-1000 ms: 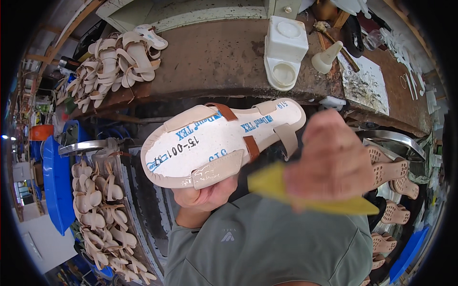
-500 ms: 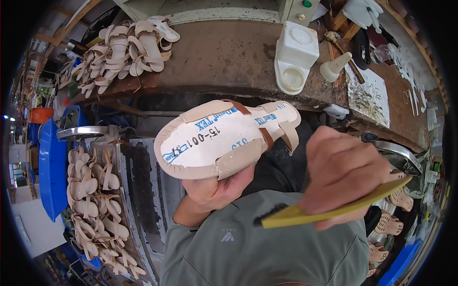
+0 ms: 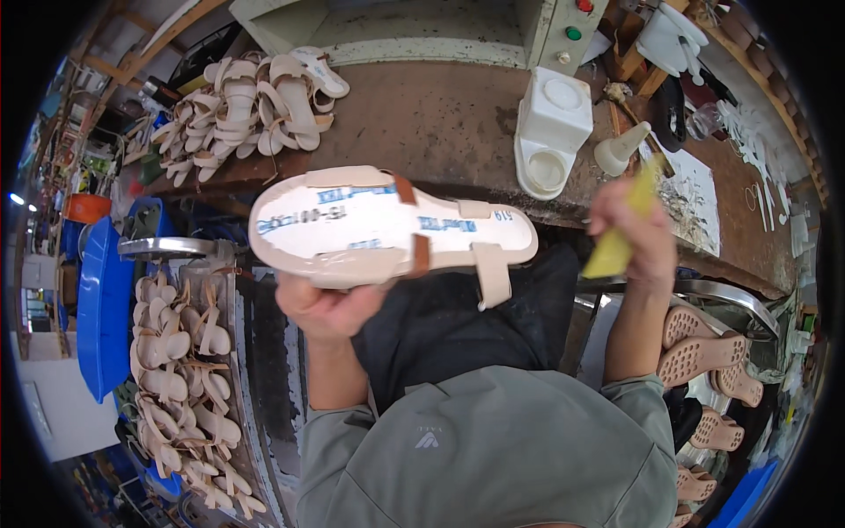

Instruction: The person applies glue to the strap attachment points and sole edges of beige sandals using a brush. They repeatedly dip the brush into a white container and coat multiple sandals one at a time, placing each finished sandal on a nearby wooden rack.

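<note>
My left hand (image 3: 326,308) is closed under the wide end of a beige sandal upper (image 3: 387,224). Its white underside faces up, with printed marks, and it lies almost level in front of me. Brown tabs and beige strap ends fold over its edges, and one strap hangs down near the narrow end. My right hand (image 3: 647,242) grips a flat yellow brush handle (image 3: 612,255), smeared by motion, near the bench's front edge. The brush's dark bristles, visible earlier, cannot be made out now. Sandal and brush are apart.
On the brown bench (image 3: 422,114) stand a white dispenser with a round cup (image 3: 556,123) and a pale nozzle bottle (image 3: 620,151). Sandal uppers (image 3: 246,110) are heaped at the back left; more uppers (image 3: 180,378) hang left. Perforated soles (image 3: 704,356) sit at right.
My right hand has carried the brush away from my body and up toward the bench. The sandal upper has moved left and turned more level in my left hand.
</note>
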Tool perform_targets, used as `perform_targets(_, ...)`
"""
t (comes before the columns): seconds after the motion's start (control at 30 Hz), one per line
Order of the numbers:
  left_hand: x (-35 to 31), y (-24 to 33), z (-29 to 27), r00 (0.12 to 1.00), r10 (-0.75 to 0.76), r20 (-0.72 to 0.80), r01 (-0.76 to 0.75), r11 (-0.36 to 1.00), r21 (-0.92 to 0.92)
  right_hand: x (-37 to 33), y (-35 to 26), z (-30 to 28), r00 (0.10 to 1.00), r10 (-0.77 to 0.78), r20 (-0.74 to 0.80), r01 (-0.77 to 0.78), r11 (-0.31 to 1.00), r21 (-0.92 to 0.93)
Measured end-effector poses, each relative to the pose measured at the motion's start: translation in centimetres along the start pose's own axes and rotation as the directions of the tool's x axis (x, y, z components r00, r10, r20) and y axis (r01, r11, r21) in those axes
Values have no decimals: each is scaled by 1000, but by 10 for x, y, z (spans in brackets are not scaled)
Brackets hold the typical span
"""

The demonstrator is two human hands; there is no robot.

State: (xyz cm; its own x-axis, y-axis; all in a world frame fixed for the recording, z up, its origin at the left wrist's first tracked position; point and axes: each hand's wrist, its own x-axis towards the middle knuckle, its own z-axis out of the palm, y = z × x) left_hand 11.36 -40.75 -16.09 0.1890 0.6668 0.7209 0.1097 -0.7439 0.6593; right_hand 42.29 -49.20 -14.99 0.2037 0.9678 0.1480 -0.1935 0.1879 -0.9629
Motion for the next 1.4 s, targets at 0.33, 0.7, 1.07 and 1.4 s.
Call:
perform_targets(0.33,22,-38,-9,994,73,85,-35,925,-379,7,58,28,797,418,436,-531,829,176)
perform_targets(0.7,-13,-39,90,959,-258,116,273,746,-607,15,61,49,883,345,319,-456,793,405)
perform_targets(1.07,-45,-81,113,932,-341,125,353,773,-527,22,86,45,783,524,335,-621,638,455)
perform_targets(1.4,-30,-81,113,860,-446,250,484,556,-675,30,73,-20,864,498,74,-501,865,35)
